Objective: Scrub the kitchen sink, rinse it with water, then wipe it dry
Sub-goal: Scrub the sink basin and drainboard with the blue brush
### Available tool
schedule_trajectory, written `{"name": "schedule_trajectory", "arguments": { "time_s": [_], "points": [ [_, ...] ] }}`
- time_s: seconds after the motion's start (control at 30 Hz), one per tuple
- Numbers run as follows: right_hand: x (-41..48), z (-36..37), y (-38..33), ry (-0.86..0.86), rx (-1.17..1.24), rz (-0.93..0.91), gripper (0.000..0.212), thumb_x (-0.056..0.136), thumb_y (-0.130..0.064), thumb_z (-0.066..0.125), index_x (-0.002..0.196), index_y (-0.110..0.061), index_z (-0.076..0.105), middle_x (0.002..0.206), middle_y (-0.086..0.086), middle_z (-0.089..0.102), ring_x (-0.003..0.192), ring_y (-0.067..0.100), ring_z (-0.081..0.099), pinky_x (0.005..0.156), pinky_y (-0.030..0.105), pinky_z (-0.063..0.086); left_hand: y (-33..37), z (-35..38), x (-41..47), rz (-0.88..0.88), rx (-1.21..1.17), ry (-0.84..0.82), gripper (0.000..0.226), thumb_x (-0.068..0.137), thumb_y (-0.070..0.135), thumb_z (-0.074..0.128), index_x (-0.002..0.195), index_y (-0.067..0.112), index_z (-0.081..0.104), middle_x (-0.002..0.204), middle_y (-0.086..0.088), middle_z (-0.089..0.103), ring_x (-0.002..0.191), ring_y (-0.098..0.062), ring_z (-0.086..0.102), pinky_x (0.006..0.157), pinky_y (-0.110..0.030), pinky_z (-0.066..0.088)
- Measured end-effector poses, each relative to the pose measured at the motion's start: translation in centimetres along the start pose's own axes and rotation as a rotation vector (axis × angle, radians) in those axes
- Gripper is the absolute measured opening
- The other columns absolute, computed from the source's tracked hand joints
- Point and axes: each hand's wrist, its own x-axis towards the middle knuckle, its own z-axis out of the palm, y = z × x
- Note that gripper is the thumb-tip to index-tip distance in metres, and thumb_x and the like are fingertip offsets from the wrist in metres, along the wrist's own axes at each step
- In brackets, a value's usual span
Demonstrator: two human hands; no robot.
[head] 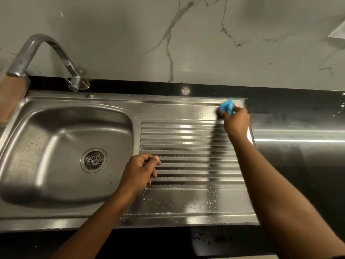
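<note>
The stainless steel sink has a basin on the left with a round drain and a ribbed drainboard on the right. Soapy droplets dot the drainboard's front part. My right hand presses a blue-handled scrubber onto the drainboard's far right corner. My left hand hovers over the drainboard's left edge beside the basin, fingers curled in and holding nothing.
A curved steel tap rises behind the basin at the back left. Black countertop surrounds the sink, wet to the right. A marble wall stands behind. A brown object sits at the far left edge.
</note>
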Motion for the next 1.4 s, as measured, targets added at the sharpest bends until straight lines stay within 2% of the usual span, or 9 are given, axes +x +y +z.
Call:
{"name": "schedule_trajectory", "arguments": {
  "time_s": [0.13, 0.33, 0.57, 0.7, 0.9, 1.03, 1.13, 1.2, 1.4],
  "points": [
    [-2.6, -0.5, 1.6, -0.106, -0.123, -0.071, 0.039, 0.099, -0.026, 0.072, 0.134, -0.011, 0.067, 0.109, -0.002, 0.071, 0.090, 0.011, 0.065, 0.068, 0.019, 0.045, 0.3, 0.5, 0.3, -0.001, -0.005, -0.026, 0.026, 0.105, 0.030, 0.059, 0.090, 0.016, 0.076, 0.063, -0.005, 0.068, 0.050, -0.017, 0.055, 0.046, -0.023, 0.043],
    [1.3, -2.8, 0.4, -0.029, -0.170, 0.035, 0.044, 0.093, -0.028, 0.078, 0.129, -0.005, 0.068, 0.117, 0.009, 0.075, 0.101, 0.022, 0.072, 0.085, 0.033, 0.056, 1.0, -0.4, 0.4, 0.033, -0.014, -0.003, 0.024, 0.105, 0.029, 0.059, 0.092, 0.016, 0.076, 0.065, -0.005, 0.068, 0.051, -0.015, 0.056, 0.046, -0.021, 0.043],
    [-6.0, 8.4, -6.1, -0.297, -0.039, -0.126, 0.023, 0.096, -0.035, 0.073, 0.111, -0.017, 0.070, 0.093, -0.002, 0.075, 0.084, 0.013, 0.074, 0.079, 0.037, 0.063, 0.9, -0.3, 0.7, 0.019, 0.008, 0.006, 0.024, 0.105, 0.029, 0.059, 0.094, 0.015, 0.075, 0.065, -0.005, 0.068, 0.050, -0.014, 0.056, 0.045, -0.019, 0.043],
    [-9.9, 11.3, -7.1, -0.426, -0.087, -0.228, 0.037, 0.096, -0.032, 0.073, 0.128, -0.015, 0.064, 0.112, 0.004, 0.074, 0.095, 0.019, 0.072, 0.085, 0.042, 0.063, 1.4, 1.1, 0.6, 0.004, 0.034, -0.026, 0.025, 0.106, 0.028, 0.059, 0.093, 0.013, 0.075, 0.063, -0.006, 0.066, 0.048, -0.013, 0.054, 0.043, -0.021, 0.041],
    [-3.2, -0.1, -1.0, -0.246, -0.195, -0.095, 0.032, 0.092, -0.036, 0.078, 0.116, -0.014, 0.071, 0.089, -0.004, 0.071, 0.086, 0.015, 0.072, 0.076, 0.032, 0.056, 1.6, 2.0, 0.8, 0.023, 0.074, -0.079, 0.026, 0.106, 0.028, 0.059, 0.092, 0.014, 0.076, 0.062, -0.005, 0.066, 0.048, -0.014, 0.055, 0.043, -0.020, 0.041],
    [-0.4, -4.7, 1.5, -0.087, -0.308, -0.004, 0.037, 0.096, -0.027, 0.075, 0.126, -0.007, 0.069, 0.111, 0.011, 0.075, 0.099, 0.026, 0.071, 0.082, 0.036, 0.055, 1.7, 2.0, 0.4, 0.035, 0.062, -0.079, 0.025, 0.106, 0.028, 0.059, 0.092, 0.014, 0.076, 0.063, -0.005, 0.066, 0.048, -0.013, 0.055, 0.043, -0.020, 0.042],
    [-2.4, -2.1, 0.2, -0.131, -0.224, -0.017, 0.030, 0.098, -0.028, 0.073, 0.120, -0.009, 0.069, 0.096, 0.000, 0.071, 0.092, 0.019, 0.071, 0.073, 0.024, 0.053, 1.6, 1.8, 0.0, 0.044, 0.056, -0.075, 0.025, 0.105, 0.028, 0.059, 0.091, 0.015, 0.076, 0.063, -0.005, 0.067, 0.049, -0.017, 0.054, 0.044, -0.023, 0.042],
    [-4.9, 1.7, -1.5, -0.185, -0.148, -0.091, 0.024, 0.098, -0.033, 0.072, 0.112, -0.014, 0.071, 0.088, -0.005, 0.069, 0.084, 0.013, 0.070, 0.074, 0.029, 0.058, 1.5, 1.7, -0.3, 0.041, 0.063, -0.074, 0.026, 0.105, 0.028, 0.059, 0.091, 0.015, 0.076, 0.063, -0.006, 0.067, 0.050, -0.018, 0.054, 0.044, -0.024, 0.042],
    [-12.2, 11.9, -7.6, -0.415, -0.134, -0.298, 0.037, 0.101, -0.029, 0.068, 0.134, -0.014, 0.062, 0.116, 0.008, 0.073, 0.094, 0.020, 0.071, 0.084, 0.041, 0.062, 1.5, 1.1, -0.7, 0.013, 0.080, -0.031, 0.026, 0.106, 0.029, 0.058, 0.093, 0.015, 0.075, 0.063, -0.004, 0.067, 0.050, -0.016, 0.054, 0.045, -0.024, 0.042]
  ]
}}
